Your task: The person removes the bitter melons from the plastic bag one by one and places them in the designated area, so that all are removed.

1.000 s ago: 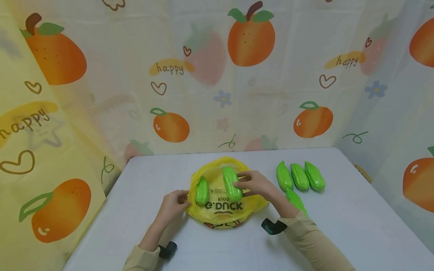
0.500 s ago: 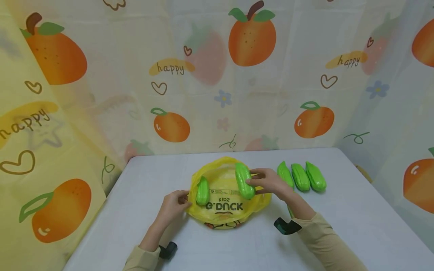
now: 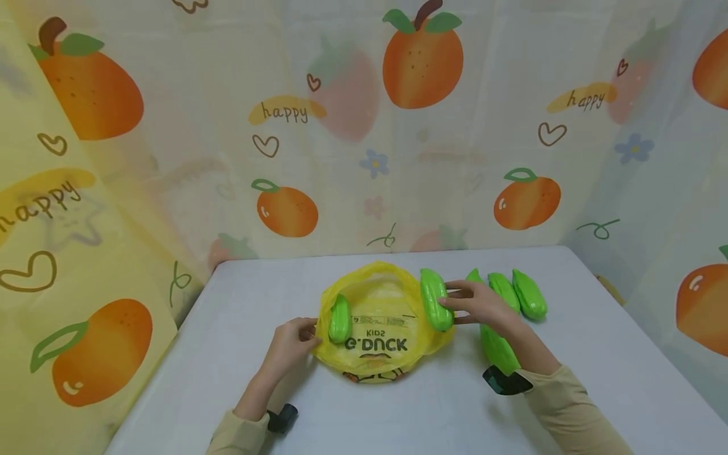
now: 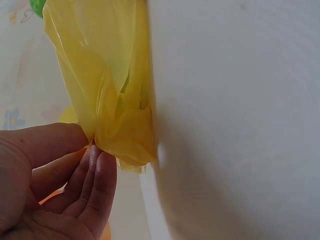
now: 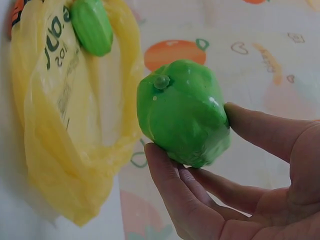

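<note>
My right hand [image 3: 480, 304] grips a glossy green toy gourd [image 3: 436, 299] between thumb and fingers, at the right rim of the yellow plastic bag. In the right wrist view the gourd [image 5: 182, 112] shows its end with a small stem nub, apart from the bag. My left hand [image 3: 290, 344] pinches the left edge of the yellow bag [image 3: 378, 325]; the left wrist view shows the gathered yellow plastic [image 4: 125, 132] at the fingertips. Inside the bag's open mouth lies another green gourd [image 3: 340, 319], towards the left. Dark upside-down lettering is printed on the bag.
On the white table [image 3: 591, 354], several more green gourds lie to the right, among them one at the back right [image 3: 529, 295] and one nearer [image 3: 498, 351], partly behind my right forearm. A fruit-printed curtain [image 3: 341, 158] stands behind the table and along both sides.
My right hand has moved right with the gourd, from over the middle of the bag to its right rim. The left hand and the bag have stayed in place.
</note>
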Action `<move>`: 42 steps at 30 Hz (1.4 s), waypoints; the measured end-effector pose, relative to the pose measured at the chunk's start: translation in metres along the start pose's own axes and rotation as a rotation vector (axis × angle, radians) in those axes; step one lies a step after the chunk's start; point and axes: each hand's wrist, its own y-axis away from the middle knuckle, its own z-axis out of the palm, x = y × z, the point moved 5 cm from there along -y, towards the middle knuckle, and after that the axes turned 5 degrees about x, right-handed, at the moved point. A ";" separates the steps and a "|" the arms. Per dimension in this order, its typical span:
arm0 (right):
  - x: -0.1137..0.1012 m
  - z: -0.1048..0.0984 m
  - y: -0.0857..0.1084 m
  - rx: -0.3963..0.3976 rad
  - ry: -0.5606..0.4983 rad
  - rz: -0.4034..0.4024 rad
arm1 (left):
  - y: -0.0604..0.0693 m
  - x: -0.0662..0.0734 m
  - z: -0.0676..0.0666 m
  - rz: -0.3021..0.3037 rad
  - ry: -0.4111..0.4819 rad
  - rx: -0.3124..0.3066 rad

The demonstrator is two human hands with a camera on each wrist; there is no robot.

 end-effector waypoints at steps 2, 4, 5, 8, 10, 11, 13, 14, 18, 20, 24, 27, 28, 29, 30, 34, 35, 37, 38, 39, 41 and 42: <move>0.000 -0.004 0.003 -0.002 0.001 -0.005 | -0.001 0.000 0.000 0.002 -0.005 -0.001; 0.000 -0.008 0.006 -0.005 -0.003 -0.008 | -0.001 0.000 0.000 0.004 -0.006 -0.001; 0.000 -0.011 0.008 -0.006 -0.003 -0.010 | -0.001 0.000 0.000 0.004 -0.005 0.000; 0.001 -0.017 0.012 -0.006 -0.007 -0.014 | -0.001 -0.001 0.000 0.006 -0.004 0.001; 0.004 -0.022 0.014 -0.002 -0.010 -0.016 | -0.001 -0.001 0.000 0.007 -0.006 0.000; 0.006 -0.024 0.015 0.003 -0.011 -0.015 | -0.001 -0.002 0.001 0.006 -0.008 -0.001; 0.009 -0.028 0.017 0.010 -0.005 -0.012 | -0.001 -0.002 0.001 0.003 -0.009 -0.002; 0.010 -0.031 0.017 0.015 0.001 -0.011 | -0.001 -0.002 0.001 0.003 -0.010 -0.002; 0.013 -0.040 0.021 0.033 0.021 -0.016 | -0.002 0.001 0.000 0.009 -0.004 0.004; 0.015 -0.044 0.023 0.039 0.022 -0.013 | -0.002 0.002 0.000 0.013 -0.003 0.005; 0.021 -0.051 0.028 0.043 0.023 -0.002 | -0.002 0.002 -0.001 0.009 -0.006 0.004; 0.026 -0.055 0.031 0.048 0.034 0.018 | -0.003 0.002 0.000 0.004 -0.008 0.001; 0.028 -0.057 0.032 0.050 0.042 0.022 | -0.003 0.002 0.000 0.004 -0.009 0.001; 0.030 -0.058 0.033 0.052 0.048 0.027 | -0.003 0.002 0.000 0.005 -0.007 0.002; 0.032 -0.060 0.034 0.054 0.058 0.029 | -0.003 0.002 0.000 0.006 -0.006 0.003; 0.039 -0.068 0.039 0.071 0.084 0.039 | -0.003 0.003 -0.001 0.008 -0.003 0.008; 0.041 -0.070 0.040 0.073 0.089 0.040 | -0.003 0.004 -0.001 0.008 -0.003 0.008; 0.045 -0.074 0.042 0.079 0.098 0.043 | -0.003 0.004 -0.001 0.007 -0.003 0.006; 0.047 -0.076 0.043 0.079 0.100 0.041 | -0.003 0.004 -0.001 0.007 -0.004 0.005; 0.049 -0.077 0.044 0.079 0.101 0.039 | -0.003 0.004 -0.001 0.008 -0.005 0.005; 0.052 -0.081 0.046 0.081 0.105 0.041 | -0.004 0.004 -0.001 0.010 -0.004 0.005; 0.054 -0.083 0.047 0.082 0.106 0.043 | -0.004 0.004 -0.001 0.011 -0.004 0.006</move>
